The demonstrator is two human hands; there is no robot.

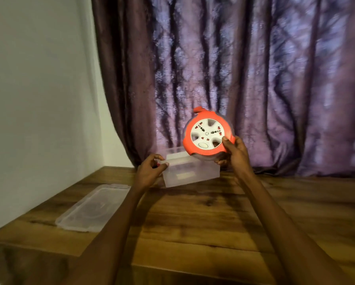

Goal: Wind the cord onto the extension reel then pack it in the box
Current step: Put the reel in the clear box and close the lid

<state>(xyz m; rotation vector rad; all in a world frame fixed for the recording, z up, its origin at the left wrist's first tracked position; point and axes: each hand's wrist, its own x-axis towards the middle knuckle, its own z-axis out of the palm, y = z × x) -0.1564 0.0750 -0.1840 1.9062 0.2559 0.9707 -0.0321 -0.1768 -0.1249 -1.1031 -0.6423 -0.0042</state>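
An orange extension reel [208,135] with a white socket face is held up in the air, its face turned toward me, above the right end of a clear plastic box [190,170]. My right hand [235,154] grips the reel at its lower right rim. The box sits tilted at the far middle of the wooden table, its open top toward the curtain. My left hand [151,170] pinches the box's left rim. No loose cord hangs from the reel; an orange handle sticks up at its top.
The box's clear lid [93,207] lies flat on the table [203,219] at the left. A purple curtain [234,68] hangs right behind the table, and a white wall stands at the left. The table's front edge runs low across the view.
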